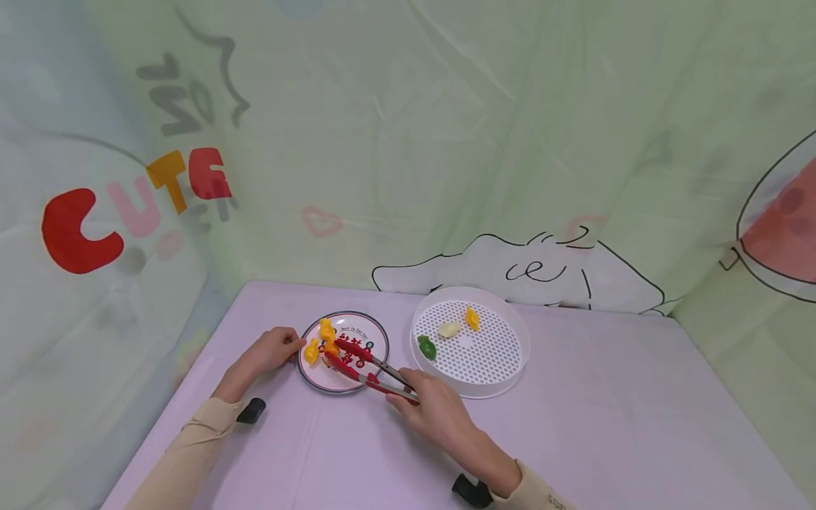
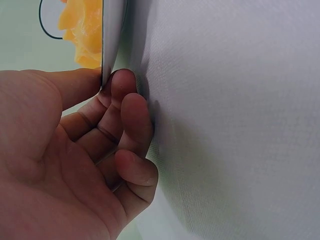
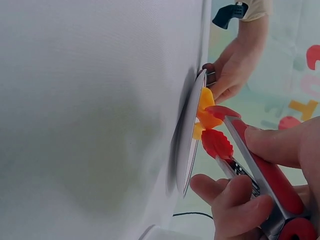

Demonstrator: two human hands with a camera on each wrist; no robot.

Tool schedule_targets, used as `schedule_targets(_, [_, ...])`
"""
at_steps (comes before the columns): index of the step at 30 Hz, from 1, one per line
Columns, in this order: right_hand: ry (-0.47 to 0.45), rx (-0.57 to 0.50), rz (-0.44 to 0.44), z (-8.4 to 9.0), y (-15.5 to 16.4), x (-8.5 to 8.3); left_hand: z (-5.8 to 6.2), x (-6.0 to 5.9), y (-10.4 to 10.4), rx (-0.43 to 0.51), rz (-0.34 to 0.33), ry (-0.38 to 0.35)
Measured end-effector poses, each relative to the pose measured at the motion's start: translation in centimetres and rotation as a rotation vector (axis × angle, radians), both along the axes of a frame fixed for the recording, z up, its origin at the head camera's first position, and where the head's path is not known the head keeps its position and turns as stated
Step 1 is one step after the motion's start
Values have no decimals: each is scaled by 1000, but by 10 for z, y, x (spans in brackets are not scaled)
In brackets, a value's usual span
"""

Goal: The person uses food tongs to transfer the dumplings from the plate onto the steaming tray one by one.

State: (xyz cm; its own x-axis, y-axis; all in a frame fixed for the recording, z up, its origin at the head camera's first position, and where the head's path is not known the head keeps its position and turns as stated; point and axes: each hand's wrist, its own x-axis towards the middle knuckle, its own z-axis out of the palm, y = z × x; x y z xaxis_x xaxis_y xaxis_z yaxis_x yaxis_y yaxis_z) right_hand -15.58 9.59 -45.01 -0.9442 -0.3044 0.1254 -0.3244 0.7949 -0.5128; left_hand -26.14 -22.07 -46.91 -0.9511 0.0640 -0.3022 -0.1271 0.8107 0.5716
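My left hand (image 1: 274, 348) pinches the left rim of a round white plate (image 1: 344, 383), thumb above and fingers beneath, as the left wrist view shows. Several yellow-orange toy-like pieces (image 1: 326, 330) lie on the plate's left half. My right hand (image 1: 436, 411) grips red-tipped metal tongs (image 3: 260, 170) that reach over the plate from the right. The tongs' two tips are apart, close to an orange piece (image 3: 208, 120); whether both touch it I cannot tell. Red print covers part of the plate's middle.
Right of the plate stands a round white perforated tray (image 1: 484, 365). It holds a green piece (image 1: 427, 347), a pale piece (image 1: 449, 329) and a yellow piece (image 1: 472, 318). A printed cloth (image 1: 446, 142) hangs behind the pale purple table (image 1: 605, 425).
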Motion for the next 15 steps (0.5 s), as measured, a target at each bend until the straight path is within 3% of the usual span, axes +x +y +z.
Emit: schedule_targets(15, [0,5,-42,12,15,6,-2,-1,-1,5,-15,5])
